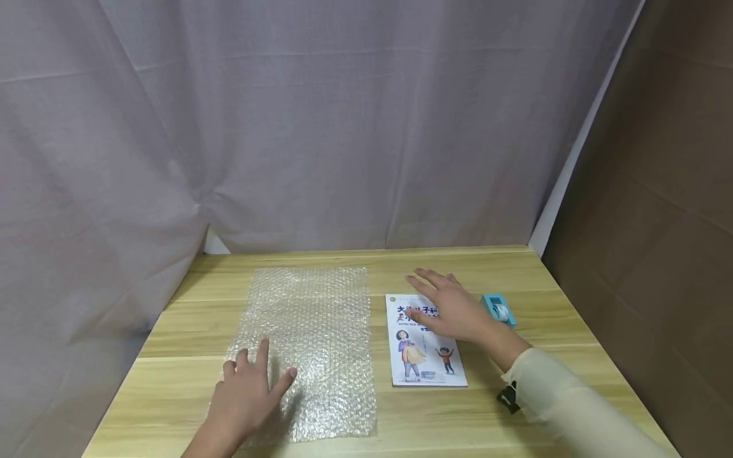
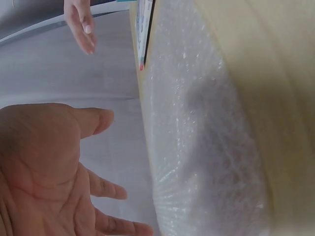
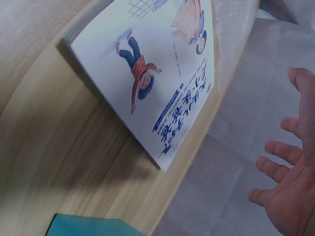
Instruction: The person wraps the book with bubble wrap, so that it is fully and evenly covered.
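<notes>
A clear sheet of bubble wrap (image 1: 321, 331) lies flat on the left half of the wooden table. Over its lower left part hovers my left hand (image 1: 243, 391), fingers spread and holding nothing; the left wrist view shows a gap between that hand (image 2: 54, 167) and the wrap (image 2: 197, 128). To the right of the sheet lies a white picture book (image 1: 426, 362), its cover showing a woman, a child and dark blue lettering. My right hand (image 1: 452, 308) is held above the book's upper right part, fingers extended, and hides some of the title. In the right wrist view the book (image 3: 142, 64) appears thick.
A turquoise tape dispenser (image 1: 497, 309) with a roll of tape stands right of the book, behind the right wrist. A small black object (image 1: 507, 398), partly covered by the right sleeve, lies nearer. Grey curtain (image 1: 366, 127) hangs behind the table, brown cloth (image 1: 653, 222) at right.
</notes>
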Demonstrator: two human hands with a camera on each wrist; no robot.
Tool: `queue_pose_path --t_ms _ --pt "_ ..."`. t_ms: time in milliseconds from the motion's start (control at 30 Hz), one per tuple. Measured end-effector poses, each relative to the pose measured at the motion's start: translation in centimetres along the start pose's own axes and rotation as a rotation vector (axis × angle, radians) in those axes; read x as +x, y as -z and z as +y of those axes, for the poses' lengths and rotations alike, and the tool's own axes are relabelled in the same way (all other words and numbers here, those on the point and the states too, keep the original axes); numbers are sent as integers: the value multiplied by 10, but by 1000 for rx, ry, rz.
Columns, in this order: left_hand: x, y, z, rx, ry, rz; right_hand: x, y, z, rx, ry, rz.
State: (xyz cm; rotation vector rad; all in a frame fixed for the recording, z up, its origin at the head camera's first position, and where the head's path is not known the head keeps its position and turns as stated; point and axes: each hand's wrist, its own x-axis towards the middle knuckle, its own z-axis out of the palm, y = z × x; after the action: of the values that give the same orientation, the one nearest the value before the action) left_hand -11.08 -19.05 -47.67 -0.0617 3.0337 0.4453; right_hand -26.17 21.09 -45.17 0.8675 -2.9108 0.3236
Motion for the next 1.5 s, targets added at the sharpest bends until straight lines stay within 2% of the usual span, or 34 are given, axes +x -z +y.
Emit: queue_pose_path --t_ms 200,700,900,1067,1300,1500 --pt "-4 -8 -2 -19 46 -16 15 -7 -8 21 47 -18" --pt "-13 -25 -10 1 30 -77 47 -30 -26 19 113 -78" --pt "-14 -31 -10 6 32 -73 59 -39 -32 7 119 -112" --pt "-17 -34 -10 -1 15 -50 67 -49 -32 5 120 -147" --pt "-19 -34 -10 2 31 -99 80 -63 -34 24 118 -206" --pt "-18 -37 -10 13 35 -99 88 -76 -33 29 145 -227"
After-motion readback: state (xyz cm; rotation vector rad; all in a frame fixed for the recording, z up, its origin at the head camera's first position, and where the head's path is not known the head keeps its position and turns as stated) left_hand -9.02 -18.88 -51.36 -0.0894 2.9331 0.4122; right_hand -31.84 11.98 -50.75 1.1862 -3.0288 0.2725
